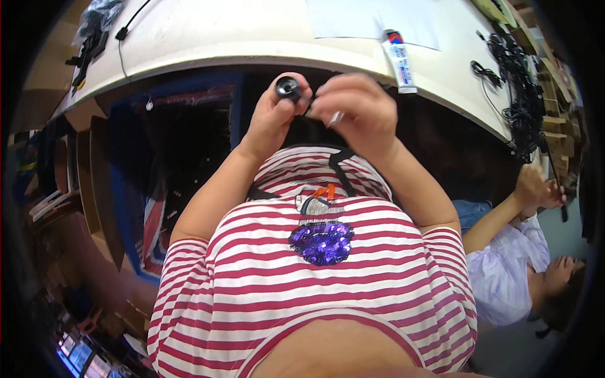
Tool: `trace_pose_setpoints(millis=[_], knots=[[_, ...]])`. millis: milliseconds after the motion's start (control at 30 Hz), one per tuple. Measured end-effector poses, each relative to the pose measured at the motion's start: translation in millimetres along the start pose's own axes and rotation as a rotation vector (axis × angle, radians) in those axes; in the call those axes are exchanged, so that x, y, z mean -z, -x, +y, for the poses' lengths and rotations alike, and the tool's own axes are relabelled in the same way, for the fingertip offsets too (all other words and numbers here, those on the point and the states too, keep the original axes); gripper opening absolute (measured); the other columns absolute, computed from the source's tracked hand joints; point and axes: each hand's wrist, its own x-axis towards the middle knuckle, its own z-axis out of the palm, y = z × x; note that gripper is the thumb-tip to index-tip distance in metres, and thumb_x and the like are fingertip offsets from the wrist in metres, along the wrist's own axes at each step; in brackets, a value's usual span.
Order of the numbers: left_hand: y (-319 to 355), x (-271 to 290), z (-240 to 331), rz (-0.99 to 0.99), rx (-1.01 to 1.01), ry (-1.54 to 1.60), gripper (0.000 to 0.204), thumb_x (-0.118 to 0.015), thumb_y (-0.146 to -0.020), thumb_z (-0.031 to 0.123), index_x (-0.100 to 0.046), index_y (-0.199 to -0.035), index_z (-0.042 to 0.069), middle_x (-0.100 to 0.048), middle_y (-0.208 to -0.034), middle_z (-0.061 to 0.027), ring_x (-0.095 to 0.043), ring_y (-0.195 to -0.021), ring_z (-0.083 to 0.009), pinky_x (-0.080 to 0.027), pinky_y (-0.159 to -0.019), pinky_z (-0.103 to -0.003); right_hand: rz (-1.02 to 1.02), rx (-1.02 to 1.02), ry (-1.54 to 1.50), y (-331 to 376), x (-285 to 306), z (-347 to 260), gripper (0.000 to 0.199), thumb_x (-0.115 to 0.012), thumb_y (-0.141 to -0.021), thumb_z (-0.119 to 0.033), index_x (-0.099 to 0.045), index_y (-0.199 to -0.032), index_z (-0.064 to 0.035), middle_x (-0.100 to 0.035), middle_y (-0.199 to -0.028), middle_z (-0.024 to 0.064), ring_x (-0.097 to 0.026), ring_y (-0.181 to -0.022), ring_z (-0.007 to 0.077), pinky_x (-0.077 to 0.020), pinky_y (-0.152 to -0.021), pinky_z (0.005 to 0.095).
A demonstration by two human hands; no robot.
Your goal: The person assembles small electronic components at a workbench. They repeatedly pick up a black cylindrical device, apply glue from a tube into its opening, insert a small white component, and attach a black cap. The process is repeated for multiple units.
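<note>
My left hand is closed around a small black round part, its open ring-like end turned upward. Close on its right is my right hand, with the fingers bent in and partly smeared by motion. A small silvery piece shows at the right fingers; whether it is a ring or something held, I cannot tell. Both hands are in front of the near edge of the white table. A white tube with a blue and red end lies on the table beyond my right hand.
White paper lies at the table's far side. Bundled black cables cover its right end; a black tool-like thing lies far left. A blue-framed dark box is below left. On the right, another person's hands hold a thin dark cord.
</note>
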Motion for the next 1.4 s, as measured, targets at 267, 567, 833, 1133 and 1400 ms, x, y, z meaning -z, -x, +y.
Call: trace_pose_setpoints(millis=[267,567,833,1133,1400], knots=[[-10,-35,26,0.097,0.015,-0.166,0.011,-0.062,-0.073,0.009,-0.056,-0.08,0.002,-0.055,-0.076,-0.004,-0.051,-0.07,-0.0094,-0.04,-0.065,-0.022,-0.272,0.212,0.283,-3,33,-14,0.023,-0.064,-0.064,0.002,-0.065,-0.085,-0.0082,-0.064,-0.085,0.0048,-0.06,-0.069,0.0193,-0.047,-0.058,0.029],[-39,-46,43,0.149,0.104,-0.305,0.019,-0.069,-0.069,0.001,-0.057,-0.083,0.006,-0.054,-0.072,0.0024,-0.05,-0.065,-0.0051,-0.041,-0.058,-0.02,-0.132,-0.541,0.879,-41,104,58,0.029,-0.061,-0.078,-0.037,-0.063,-0.081,-0.008,-0.059,-0.08,0.0123,-0.06,-0.076,0.0314,-0.0474,-0.065,0.0408],[-56,-43,23,0.037,0.124,-0.525,0.026,-0.072,-0.073,0.011,-0.059,-0.095,0.003,-0.055,-0.073,0.0017,-0.051,-0.065,-0.0044,-0.04,-0.056,-0.018,-0.122,-0.63,0.494,-50,92,38,0.024,-0.06,-0.079,-0.031,-0.064,-0.077,-0.0068,-0.062,-0.067,0.0111,-0.061,-0.062,0.0261,-0.0464,-0.057,0.0342],[-56,-56,28,0.017,0.121,-0.513,0.023,-0.07,-0.076,0.012,-0.063,-0.095,0.0,-0.061,-0.078,0.0001,-0.053,-0.069,-0.0051,-0.042,-0.061,-0.019,-0.031,-0.476,0.114,-22,62,0,0.015,-0.063,-0.08,-0.017,-0.062,-0.079,-0.0017,-0.058,-0.063,0.012,-0.055,-0.053,0.0208,-0.0432,-0.051,0.0296],[-51,-53,39,0.014,0.031,-0.585,0.019,-0.07,-0.075,0.01,-0.065,-0.091,0.0,-0.062,-0.08,0.0,-0.055,-0.074,-0.0055,-0.044,-0.067,-0.019,-0.028,-0.226,0.355,-25,53,-5,0.017,-0.062,-0.078,-0.021,-0.057,-0.075,-0.0053,-0.055,-0.063,0.0158,-0.056,-0.058,0.0339,-0.0436,-0.051,0.0388]])
